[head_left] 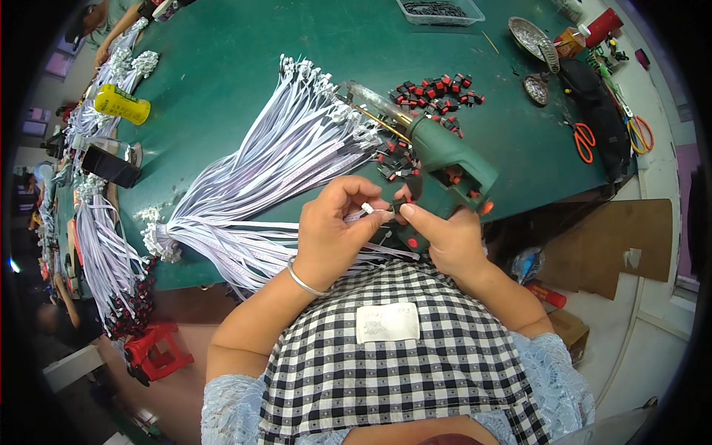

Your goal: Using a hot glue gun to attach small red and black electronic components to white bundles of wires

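My left hand [334, 230] pinches the white connector end of a thin white ribbon cable [368, 210] between thumb and fingers. My right hand [445, 237] is wrapped around the grip of a green hot-glue gun [445, 159], and its fingertips also pinch a small black-and-red switch [400, 206] right against the connector. The gun's clear glue stick [367, 95] points away over the table. A big fan of white ribbon cables [274, 159] lies on the green table [222, 59] just beyond my left hand. Loose black-and-red switches [434, 89] lie scattered behind the gun.
A yellow bottle [122, 104] lies at the left. Orange scissors [584, 141] and a black bag [593, 104] are at the right, a clear tray [441, 11] at the far edge. More cable bundles [104, 245] hang at the left; another person's arm [115, 33] reaches in top left. A red stool [156, 352] stands below.
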`<state>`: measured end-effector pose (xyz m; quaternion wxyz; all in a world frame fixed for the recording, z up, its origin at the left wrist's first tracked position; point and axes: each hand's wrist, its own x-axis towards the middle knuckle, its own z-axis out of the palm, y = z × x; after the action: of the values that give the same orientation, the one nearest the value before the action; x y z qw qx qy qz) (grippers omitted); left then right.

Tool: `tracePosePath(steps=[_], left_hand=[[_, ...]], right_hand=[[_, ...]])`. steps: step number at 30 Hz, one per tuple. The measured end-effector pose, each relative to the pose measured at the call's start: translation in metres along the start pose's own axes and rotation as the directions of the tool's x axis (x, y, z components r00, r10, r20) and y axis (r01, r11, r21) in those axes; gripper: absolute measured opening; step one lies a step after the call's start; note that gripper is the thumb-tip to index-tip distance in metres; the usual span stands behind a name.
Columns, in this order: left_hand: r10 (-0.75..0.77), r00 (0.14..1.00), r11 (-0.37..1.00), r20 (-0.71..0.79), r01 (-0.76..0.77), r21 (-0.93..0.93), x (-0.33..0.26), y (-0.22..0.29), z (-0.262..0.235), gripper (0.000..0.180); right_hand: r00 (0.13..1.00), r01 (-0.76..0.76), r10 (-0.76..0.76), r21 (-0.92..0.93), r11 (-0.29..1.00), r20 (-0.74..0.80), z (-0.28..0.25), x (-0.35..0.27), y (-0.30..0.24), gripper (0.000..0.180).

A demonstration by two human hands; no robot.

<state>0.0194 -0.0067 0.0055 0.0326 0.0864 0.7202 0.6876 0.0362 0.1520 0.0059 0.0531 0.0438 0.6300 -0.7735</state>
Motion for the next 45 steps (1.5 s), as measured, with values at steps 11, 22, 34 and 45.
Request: tracePosePath(steps=[11, 22, 34, 45], left_hand=[[-0.127, 0.970, 0.964, 0.206, 0.072, 0.256, 0.003, 0.011, -0.009, 0.019], [-0.217, 0.939, 0.976, 0.267, 0.201, 0.086, 0.005, 0.011, -0.013, 0.010], [-0.231, 0.931, 0.973, 0.283, 0.224, 0.057, 0.004, 0.008, -0.007, 0.005], [-0.219, 0.939, 0.956, 0.266, 0.151, 0.253, 0.005, 0.013, -0.007, 0.007]], right_hand=[[0.996, -0.069, 0.074, 0.083, 0.994, -0.054, -0.004, 0.003, -0.001, 0.020], [0.979, 0.204, -0.194, -0.177, 0.963, 0.068, -0.010, -0.002, 0.009, 0.028], [0.946, 0.323, -0.275, -0.418, 0.849, 0.172, -0.017, -0.002, 0.018, 0.024], [0.882, 0.471, -0.384, -0.510, 0.720, 0.273, -0.018, 0.002, 0.009, 0.022]])
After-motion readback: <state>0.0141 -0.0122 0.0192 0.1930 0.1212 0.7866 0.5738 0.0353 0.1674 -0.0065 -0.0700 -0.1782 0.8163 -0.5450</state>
